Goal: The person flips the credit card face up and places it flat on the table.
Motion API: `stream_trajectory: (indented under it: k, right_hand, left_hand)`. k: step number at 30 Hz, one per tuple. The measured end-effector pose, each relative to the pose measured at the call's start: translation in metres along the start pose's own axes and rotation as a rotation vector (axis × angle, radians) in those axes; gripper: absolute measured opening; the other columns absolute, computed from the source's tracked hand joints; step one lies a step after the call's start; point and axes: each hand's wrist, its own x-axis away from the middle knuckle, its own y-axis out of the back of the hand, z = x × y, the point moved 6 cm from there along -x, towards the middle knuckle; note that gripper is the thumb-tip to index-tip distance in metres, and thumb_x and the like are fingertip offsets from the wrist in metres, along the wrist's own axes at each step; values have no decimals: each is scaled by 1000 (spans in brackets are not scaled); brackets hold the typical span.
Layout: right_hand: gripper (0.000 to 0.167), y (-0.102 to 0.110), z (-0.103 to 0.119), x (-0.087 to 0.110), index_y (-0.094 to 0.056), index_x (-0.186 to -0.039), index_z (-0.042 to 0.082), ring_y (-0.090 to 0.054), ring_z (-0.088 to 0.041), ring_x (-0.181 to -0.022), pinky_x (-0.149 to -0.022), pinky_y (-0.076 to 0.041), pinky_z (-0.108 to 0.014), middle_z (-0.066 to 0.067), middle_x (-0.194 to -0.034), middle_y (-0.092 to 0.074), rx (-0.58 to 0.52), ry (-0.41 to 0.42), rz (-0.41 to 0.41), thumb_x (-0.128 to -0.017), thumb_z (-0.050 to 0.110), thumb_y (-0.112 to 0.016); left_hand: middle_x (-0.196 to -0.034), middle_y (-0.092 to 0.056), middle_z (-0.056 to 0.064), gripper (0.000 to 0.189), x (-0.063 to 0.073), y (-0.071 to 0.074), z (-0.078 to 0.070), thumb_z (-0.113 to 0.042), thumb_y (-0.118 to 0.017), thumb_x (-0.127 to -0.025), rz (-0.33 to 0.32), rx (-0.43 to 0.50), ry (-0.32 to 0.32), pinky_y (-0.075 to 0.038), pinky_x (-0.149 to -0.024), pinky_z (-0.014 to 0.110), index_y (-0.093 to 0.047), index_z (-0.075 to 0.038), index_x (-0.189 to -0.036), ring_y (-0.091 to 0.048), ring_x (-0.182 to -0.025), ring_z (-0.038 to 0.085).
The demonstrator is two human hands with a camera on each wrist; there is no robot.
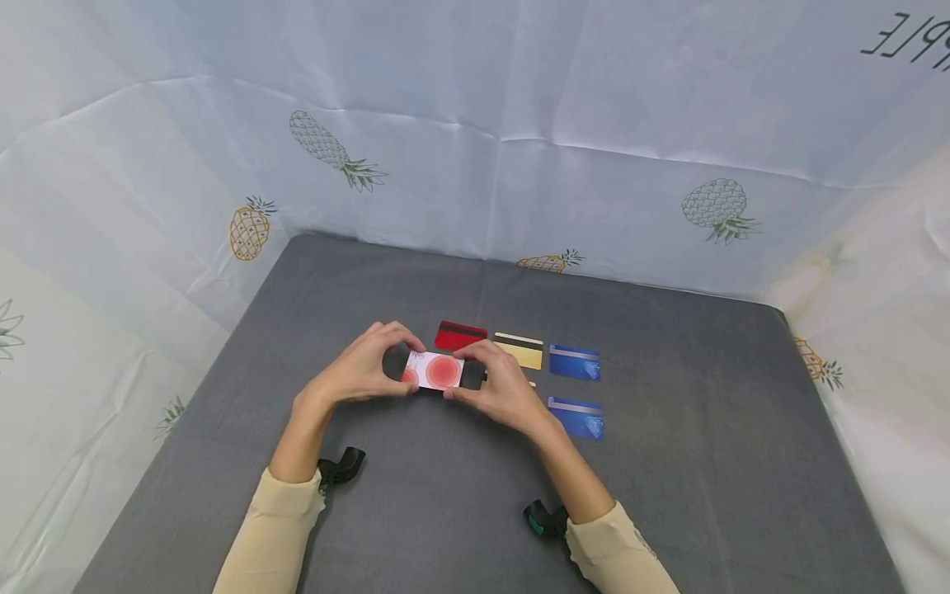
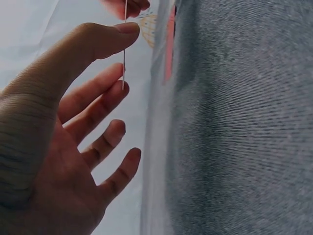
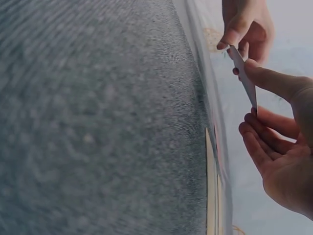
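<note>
A white card with red circles is held up between both hands above the grey table. My left hand pinches its left end between thumb and fingers, and my right hand pinches the right end. Edge-on in the left wrist view, the card is a thin line at the thumb tip. In the right wrist view the card looks like a narrow pale strip. Just beyond the hands lie a red card and a gold card, each with a dark stripe.
Two blue cards lie right of the right hand, one nearer me than the other. Another pale card is mostly hidden behind that hand. The grey cloth-covered table meets a white pineapple-print curtain at the back.
</note>
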Motion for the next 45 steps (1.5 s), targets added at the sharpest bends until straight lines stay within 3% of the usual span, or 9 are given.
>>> stream_trajectory:
  k: [6, 11, 18, 29, 45]
  right_hand:
    - [52, -6, -6, -1, -76, -126, 6, -71, -27, -118, -106, -58, -48, -9, -126, -75, 33, -19, 23, -82, 24, -96]
    - [50, -11, -11, -1, -75, -126, 4, -70, -28, -120, -109, -56, -50, -11, -127, -74, 49, -57, 62, -84, 24, -94]
    - [50, -15, -13, -1, -75, -125, 3, -68, -29, -119, -112, -54, -51, -13, -125, -73, 85, -102, 98, -84, 24, -94]
    - [51, -14, -12, -5, -75, -124, 0, -67, -30, -119, -110, -54, -50, -15, -124, -73, 129, -129, 135, -83, 23, -95]
    - [54, -15, -9, -6, -74, -129, -1, -64, -33, -120, -113, -53, -51, -18, -128, -68, 187, -179, 170, -84, 22, -94]
  left_hand:
    - [-122, -73, 4, 44, 0, -4, 6, -18, -93, -81, 10, -4, 11, -52, -102, 48, -76, -11, -121, -59, -109, 25]
    - [-123, -74, 3, 44, -1, -10, 9, -22, -95, -82, 37, -44, 57, -48, -100, 47, -77, -13, -121, -59, -111, 26]
    - [-125, -73, 2, 45, -2, -17, 15, -26, -97, -81, 56, -81, 91, -44, -102, 56, -78, -17, -121, -57, -113, 24]
    - [-127, -74, 5, 47, -1, -20, 19, -24, -95, -84, 76, -54, 67, -41, -98, 49, -77, -13, -126, -58, -111, 24]
    - [-130, -73, 9, 46, -1, -20, 18, -19, -93, -86, 96, -47, 72, -41, -112, 67, -76, -11, -129, -60, -113, 27]
